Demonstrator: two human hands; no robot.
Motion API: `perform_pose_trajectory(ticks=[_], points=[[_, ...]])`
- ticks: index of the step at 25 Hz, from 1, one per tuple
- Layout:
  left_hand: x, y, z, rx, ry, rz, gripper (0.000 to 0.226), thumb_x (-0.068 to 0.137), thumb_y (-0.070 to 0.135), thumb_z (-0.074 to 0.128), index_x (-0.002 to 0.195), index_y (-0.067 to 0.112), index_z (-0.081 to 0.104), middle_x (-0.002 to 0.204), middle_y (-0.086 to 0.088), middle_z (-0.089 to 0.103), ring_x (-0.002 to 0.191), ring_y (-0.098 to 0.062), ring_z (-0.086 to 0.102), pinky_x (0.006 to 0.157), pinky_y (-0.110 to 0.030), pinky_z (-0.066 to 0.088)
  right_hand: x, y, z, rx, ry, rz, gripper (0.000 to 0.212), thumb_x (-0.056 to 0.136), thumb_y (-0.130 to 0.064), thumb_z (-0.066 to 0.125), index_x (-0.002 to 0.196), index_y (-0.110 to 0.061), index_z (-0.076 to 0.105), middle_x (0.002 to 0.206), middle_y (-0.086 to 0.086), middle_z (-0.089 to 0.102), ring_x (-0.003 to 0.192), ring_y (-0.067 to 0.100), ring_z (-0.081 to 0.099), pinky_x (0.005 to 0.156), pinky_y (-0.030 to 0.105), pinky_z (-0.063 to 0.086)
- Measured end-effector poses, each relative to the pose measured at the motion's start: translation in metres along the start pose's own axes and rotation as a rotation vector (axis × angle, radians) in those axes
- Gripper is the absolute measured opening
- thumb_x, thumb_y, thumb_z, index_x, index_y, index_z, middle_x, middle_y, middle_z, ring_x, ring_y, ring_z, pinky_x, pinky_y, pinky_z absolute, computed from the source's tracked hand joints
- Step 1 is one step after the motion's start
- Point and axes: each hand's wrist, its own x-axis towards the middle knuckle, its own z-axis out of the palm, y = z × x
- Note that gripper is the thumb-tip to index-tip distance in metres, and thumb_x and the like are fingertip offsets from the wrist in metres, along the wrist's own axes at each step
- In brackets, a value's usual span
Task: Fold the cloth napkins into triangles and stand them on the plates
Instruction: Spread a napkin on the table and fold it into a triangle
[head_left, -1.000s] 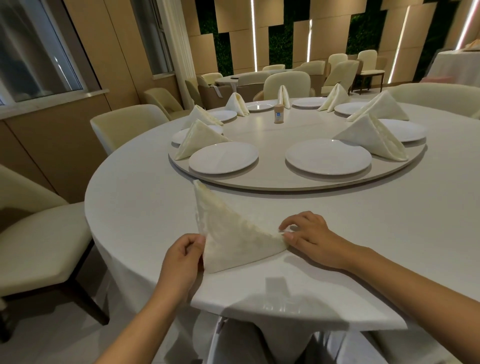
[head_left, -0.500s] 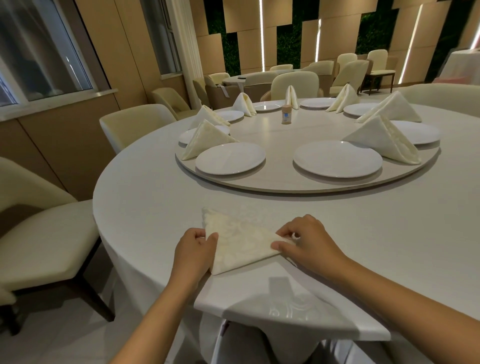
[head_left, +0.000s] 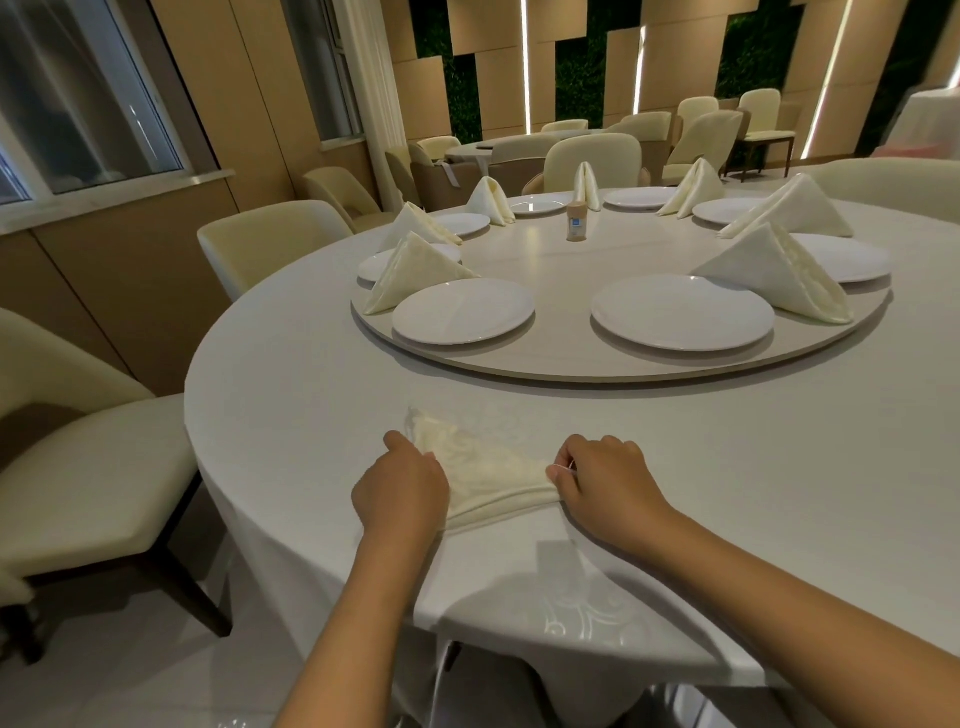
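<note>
A cream cloth napkin (head_left: 480, 467), folded into a low triangle, lies flat on the white tablecloth near the table's front edge. My left hand (head_left: 402, 486) grips its left corner with curled fingers. My right hand (head_left: 605, 475) pinches its right corner. Two bare white plates (head_left: 462, 312) (head_left: 681, 312) sit on the near side of the round turntable (head_left: 571, 364). Several other plates farther round carry standing triangle napkins, such as the napkin at left (head_left: 410, 270) and the napkin at right (head_left: 774, 273).
A small tan bottle (head_left: 575, 221) stands at the turntable's middle. Cream chairs (head_left: 270, 239) ring the table, one close on the left (head_left: 78, 478). The tablecloth's corner hangs over the front edge (head_left: 571, 618). More tables and chairs fill the back.
The napkin stood up as a tall triangle a second ago; it has been pushed down flat onto the table. Both hands stayed at its two corners. The camera has come closer.
</note>
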Motion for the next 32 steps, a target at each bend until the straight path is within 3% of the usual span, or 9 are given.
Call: perform_pose_trajectory(ticks=[3,5,8,11,14,16,19,28,32], points=[[-0.002,0.002,0.001,0.099,-0.012,0.018,0.033,0.101,0.03,0.033,0.128,0.01,0.034,0.09,-0.002,0.059,0.072,-0.017,0.052,0.059,-0.028,0.038,-0.004,-0.001,0.0,0.021,0.063,-0.002,0.023,0.099,-0.04,0.039,0.103,-0.024,0.056,0.09,-0.008,0.058,0.085,0.014,0.045,0.082,0.029,0.031],[-0.005,-0.001,0.002,0.068,0.04,0.049,0.042,0.099,0.025,0.038,0.138,0.013,0.029,0.114,-0.007,0.059,0.096,-0.023,0.056,0.078,-0.032,0.045,-0.004,-0.003,-0.002,0.017,0.085,0.003,0.026,0.099,-0.042,0.04,0.105,-0.024,0.058,0.093,-0.006,0.062,0.084,0.013,0.045,0.081,0.028,0.031],[-0.007,-0.005,0.003,-0.005,0.163,0.363,0.05,0.1,0.024,0.039,0.149,0.024,0.028,0.154,-0.008,0.024,0.142,-0.026,0.02,0.115,-0.041,0.015,-0.005,-0.005,0.0,0.002,0.088,0.004,0.028,0.099,-0.044,0.04,0.108,-0.026,0.058,0.097,-0.006,0.064,0.085,0.012,0.046,0.082,0.027,0.032],[-0.01,0.0,0.011,0.098,-0.15,0.694,0.052,0.102,0.044,0.018,0.153,0.036,0.011,0.161,0.007,-0.006,0.147,-0.015,-0.014,0.12,-0.042,-0.009,-0.004,-0.006,-0.004,-0.048,0.09,0.016,0.028,0.099,-0.044,0.039,0.114,-0.028,0.057,0.107,-0.007,0.064,0.091,0.011,0.048,0.089,0.027,0.034],[-0.004,-0.002,0.022,0.236,-0.262,0.682,0.055,0.101,0.048,0.011,0.152,0.037,-0.006,0.16,0.008,-0.013,0.147,-0.016,-0.017,0.12,-0.042,-0.009,-0.008,-0.015,0.0,-0.08,0.116,-0.116,0.036,0.1,-0.032,0.038,0.135,-0.029,0.047,0.137,-0.008,0.049,0.124,0.014,0.041,0.107,0.026,0.023],[-0.001,-0.002,0.023,0.254,-0.285,0.664,0.056,0.101,0.048,0.012,0.151,0.036,-0.009,0.16,0.008,-0.016,0.146,-0.016,-0.019,0.12,-0.042,-0.009,-0.017,-0.022,0.008,0.012,-0.009,-0.138,0.047,0.102,-0.032,0.028,0.149,-0.03,0.023,0.157,-0.011,0.022,0.144,0.011,0.017,0.114,0.022,0.004],[-0.001,-0.002,0.023,0.229,-0.304,0.624,0.059,0.101,0.05,0.014,0.152,0.031,-0.01,0.159,0.007,-0.018,0.146,-0.015,-0.02,0.12,-0.04,-0.009,-0.022,-0.019,0.017,-0.057,-0.167,-0.159,0.052,0.102,-0.04,0.011,0.152,-0.03,0.0,0.16,-0.011,-0.005,0.146,0.007,-0.007,0.113,0.023,-0.012],[0.054,-0.032,0.016,0.209,-0.359,0.39,0.066,0.102,0.048,0.012,0.152,0.013,-0.011,0.16,-0.006,-0.019,0.147,-0.019,-0.017,0.119,-0.04,-0.012,-0.023,-0.014,0.014,-0.078,-0.178,-0.218,0.053,0.102,-0.037,0.012,0.153,-0.026,0.001,0.16,-0.009,-0.002,0.146,0.006,-0.007,0.117,0.025,-0.011],[0.042,-0.039,0.013,0.067,-0.263,0.552,0.061,0.102,0.048,0.018,0.154,0.02,0.006,0.16,0.004,-0.017,0.144,-0.011,-0.024,0.117,-0.041,-0.017,-0.024,-0.013,0.014,-0.081,-0.152,-0.233,0.053,0.102,-0.037,0.013,0.153,-0.026,0.002,0.16,-0.009,-0.001,0.146,0.005,-0.005,0.113,0.021,-0.014]])
